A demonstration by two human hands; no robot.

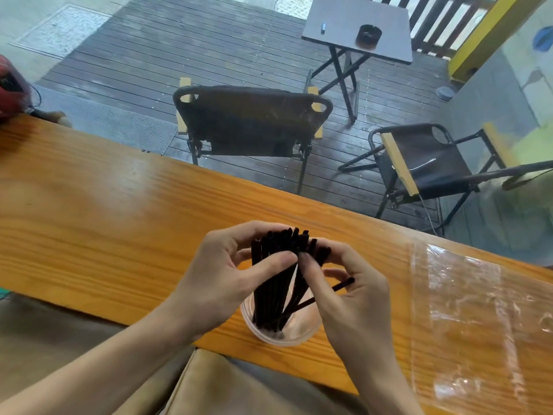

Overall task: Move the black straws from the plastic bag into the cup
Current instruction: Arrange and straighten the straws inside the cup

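My left hand (227,274) and right hand (353,292) pinched the bundle of black straws (281,280) standing in the one clear round cup (281,324) on the glossy wooden counter (119,229); the crinkled plastic bag (478,319) lay flat beside it, two folding chairs (251,121) beyond

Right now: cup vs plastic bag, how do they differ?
The cup stands upright at the counter's near edge; the plastic bag lies flat to its right. The cup holds the black straws, and both hands work their tops; the bag looks empty and untouched. Both are clear plastic on the wooden counter.
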